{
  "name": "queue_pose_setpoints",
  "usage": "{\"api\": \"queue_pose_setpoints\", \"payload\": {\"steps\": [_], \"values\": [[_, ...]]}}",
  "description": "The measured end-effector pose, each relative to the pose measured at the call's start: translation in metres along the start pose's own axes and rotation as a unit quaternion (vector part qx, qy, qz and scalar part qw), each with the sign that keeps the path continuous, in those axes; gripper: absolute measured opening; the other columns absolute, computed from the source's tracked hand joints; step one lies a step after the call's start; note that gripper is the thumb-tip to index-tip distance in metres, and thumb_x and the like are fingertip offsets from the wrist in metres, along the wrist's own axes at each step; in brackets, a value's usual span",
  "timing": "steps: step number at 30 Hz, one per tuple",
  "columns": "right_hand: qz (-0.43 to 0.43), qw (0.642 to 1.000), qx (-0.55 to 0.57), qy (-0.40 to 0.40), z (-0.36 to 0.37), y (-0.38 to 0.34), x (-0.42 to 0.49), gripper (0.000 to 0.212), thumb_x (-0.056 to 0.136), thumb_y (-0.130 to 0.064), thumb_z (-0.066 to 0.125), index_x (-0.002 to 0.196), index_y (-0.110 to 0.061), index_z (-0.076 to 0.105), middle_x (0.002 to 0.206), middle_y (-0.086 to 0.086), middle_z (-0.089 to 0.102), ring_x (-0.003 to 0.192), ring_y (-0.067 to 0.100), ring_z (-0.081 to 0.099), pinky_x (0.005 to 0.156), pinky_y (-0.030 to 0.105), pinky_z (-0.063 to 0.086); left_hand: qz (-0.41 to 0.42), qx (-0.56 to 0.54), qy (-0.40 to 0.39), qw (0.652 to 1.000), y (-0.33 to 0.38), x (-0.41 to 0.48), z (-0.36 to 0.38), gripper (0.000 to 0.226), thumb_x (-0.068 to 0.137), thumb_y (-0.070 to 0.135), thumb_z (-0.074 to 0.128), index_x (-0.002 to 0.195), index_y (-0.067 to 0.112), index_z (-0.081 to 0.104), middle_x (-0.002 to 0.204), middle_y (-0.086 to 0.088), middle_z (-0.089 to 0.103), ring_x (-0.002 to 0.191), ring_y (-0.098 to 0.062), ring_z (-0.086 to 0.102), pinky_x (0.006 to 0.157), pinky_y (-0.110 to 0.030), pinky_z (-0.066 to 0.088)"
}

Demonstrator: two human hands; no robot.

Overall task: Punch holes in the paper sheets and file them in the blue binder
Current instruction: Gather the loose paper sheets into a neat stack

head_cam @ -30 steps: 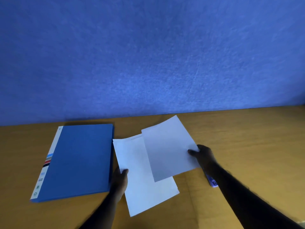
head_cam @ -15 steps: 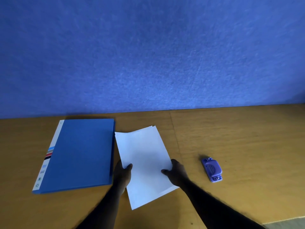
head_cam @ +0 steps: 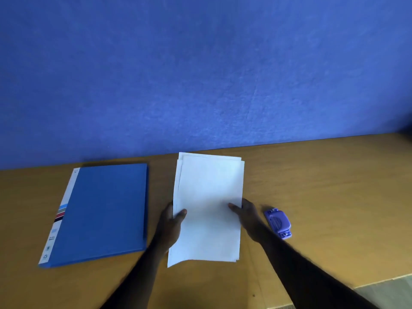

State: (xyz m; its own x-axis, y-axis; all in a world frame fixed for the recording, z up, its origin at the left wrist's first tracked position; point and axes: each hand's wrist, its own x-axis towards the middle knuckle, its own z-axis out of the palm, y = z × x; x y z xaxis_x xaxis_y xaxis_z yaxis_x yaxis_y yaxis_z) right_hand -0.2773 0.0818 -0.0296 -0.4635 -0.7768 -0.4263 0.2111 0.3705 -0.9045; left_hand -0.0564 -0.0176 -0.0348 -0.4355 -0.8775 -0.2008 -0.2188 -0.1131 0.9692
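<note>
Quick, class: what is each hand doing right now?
Left hand: closed on the left edge of the stack of white paper sheets.
Right hand: closed on the stack's right edge.

A small stack of white paper sheets [head_cam: 208, 197] is held above a wooden table [head_cam: 323, 186], gripped at its left edge by the left hand [head_cam: 170, 221] and at its right edge by the right hand [head_cam: 246, 211], thumbs laid on top. The sheets are slightly fanned at the far corners. A closed blue binder [head_cam: 100, 210] is seen lying flat to the left, near the stack. A small purple hole punch [head_cam: 278, 223] is set just right of the right hand. A blue wall [head_cam: 200, 74] is seen behind the table.
</note>
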Motion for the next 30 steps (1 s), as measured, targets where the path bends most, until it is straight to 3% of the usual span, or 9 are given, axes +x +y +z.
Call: {"api": "queue_pose_setpoints", "payload": {"steps": [2, 4, 6, 8, 10, 18, 23, 26, 30], "values": [[-0.056, 0.998, 0.003, 0.032, 0.003, -0.013, -0.007, 0.013, 0.098, -0.011, 0.053, 0.101, -0.013, 0.066, 0.103, 0.011, 0.073, 0.095, 0.028, 0.069, 0.08, 0.038, 0.056, 0.031, 0.001, 0.001, 1.0, 0.014, 0.0, 0.004, 0.038, 0.093, 0.02, 0.059, 0.108, 0.056, 0.054, 0.109, 0.045, 0.058, 0.107, 0.019, 0.053, 0.081, 0.0, 0.041], [-0.117, 0.991, 0.017, 0.058, 0.006, -0.029, -0.014, 0.016, 0.098, -0.006, 0.051, 0.103, -0.012, 0.065, 0.102, 0.011, 0.073, 0.095, 0.027, 0.068, 0.083, 0.041, 0.055, 0.059, -0.005, 0.005, 0.998, 0.029, 0.0, 0.007, 0.04, 0.091, 0.017, 0.06, 0.111, 0.051, 0.057, 0.112, 0.037, 0.063, 0.107, 0.014, 0.057, 0.084, -0.005, 0.044], [-0.162, 0.983, 0.029, 0.075, 0.008, -0.041, -0.022, 0.02, 0.097, -0.005, 0.052, 0.107, -0.017, 0.065, 0.102, 0.003, 0.075, 0.097, 0.018, 0.069, 0.083, 0.034, 0.056, 0.081, -0.031, 0.024, 0.996, 0.041, 0.002, 0.009, 0.034, 0.086, 0.018, 0.062, 0.106, 0.045, 0.064, 0.109, 0.023, 0.07, 0.101, 0.004, 0.064, 0.079, -0.009, 0.049], [-0.199, 0.976, 0.037, 0.083, 0.007, -0.049, -0.031, 0.025, 0.097, -0.006, 0.054, 0.109, -0.024, 0.065, 0.103, -0.004, 0.075, 0.096, 0.011, 0.07, 0.079, 0.025, 0.057, 0.104, -0.052, 0.058, 0.992, 0.052, 0.001, 0.011, 0.028, 0.081, 0.022, 0.063, 0.099, 0.042, 0.068, 0.103, 0.021, 0.072, 0.096, 0.001, 0.066, 0.073, -0.007, 0.049], [-0.223, 0.971, 0.036, 0.079, 0.004, -0.049, -0.036, 0.025, 0.096, -0.009, 0.057, 0.116, -0.023, 0.063, 0.109, -0.002, 0.074, 0.1, 0.012, 0.07, 0.08, 0.027, 0.058, 0.119, -0.061, 0.074, 0.988, 0.057, 0.0, 0.012, 0.026, 0.08, 0.023, 0.065, 0.099, 0.041, 0.068, 0.101, 0.021, 0.072, 0.094, 0.001, 0.067, 0.071, -0.007, 0.05], [-0.197, 0.975, -0.017, 0.099, 0.005, -0.036, -0.034, 0.027, 0.095, -0.006, 0.057, 0.119, -0.017, 0.059, 0.111, 0.001, 0.072, 0.104, 0.018, 0.068, 0.091, 0.05, 0.056, 0.073, -0.077, 0.127, 0.986, 0.046, -0.003, 0.025, 0.024, 0.079, 0.009, 0.076, 0.095, 0.025, 0.069, 0.089, 0.015, 0.074, 0.086, -0.004, 0.07, 0.061, -0.011, 0.052], [-0.188, 0.977, 0.006, 0.098, 0.005, -0.019, -0.032, 0.034, 0.094, -0.001, 0.054, 0.125, -0.015, 0.056, 0.118, 0.006, 0.069, 0.112, 0.026, 0.063, 0.096, 0.05, 0.051, 0.067, -0.07, 0.127, 0.987, 0.033, -0.004, 0.024, 0.025, 0.075, 0.007, 0.077, 0.095, 0.022, 0.07, 0.09, 0.013, 0.075, 0.082, -0.005, 0.071, 0.062, -0.014, 0.053], [-0.165, 0.98, -0.001, 0.11, 0.013, -0.011, -0.032, 0.027, 0.097, -0.003, 0.049, 0.115, -0.019, 0.061, 0.11, 0.003, 0.071, 0.106, 0.021, 0.065, 0.091, 0.041, 0.052, 0.04, -0.072, 0.116, 0.99, 0.028, -0.007, 0.03, 0.024, 0.076, 0.005, 0.074, 0.085, 0.027, 0.071, 0.087, 0.013, 0.075, 0.08, -0.008, 0.071, 0.06, -0.014, 0.053], [-0.191, 0.974, 0.014, 0.12, 0.013, -0.009, -0.03, 0.026, 0.098, -0.014, 0.047, 0.121, -0.013, 0.059, 0.113, 0.005, 0.07, 0.108, 0.021, 0.064, 0.09, 0.037, 0.053, 0.065, -0.08, 0.115, 0.988, 0.032, -0.005, 0.039, 0.023, 0.074, 0.017, 0.07, 0.085, 0.038, 0.072, 0.087, 0.014, 0.075, 0.077, -0.001, 0.07, 0.059, -0.01, 0.05]]}}
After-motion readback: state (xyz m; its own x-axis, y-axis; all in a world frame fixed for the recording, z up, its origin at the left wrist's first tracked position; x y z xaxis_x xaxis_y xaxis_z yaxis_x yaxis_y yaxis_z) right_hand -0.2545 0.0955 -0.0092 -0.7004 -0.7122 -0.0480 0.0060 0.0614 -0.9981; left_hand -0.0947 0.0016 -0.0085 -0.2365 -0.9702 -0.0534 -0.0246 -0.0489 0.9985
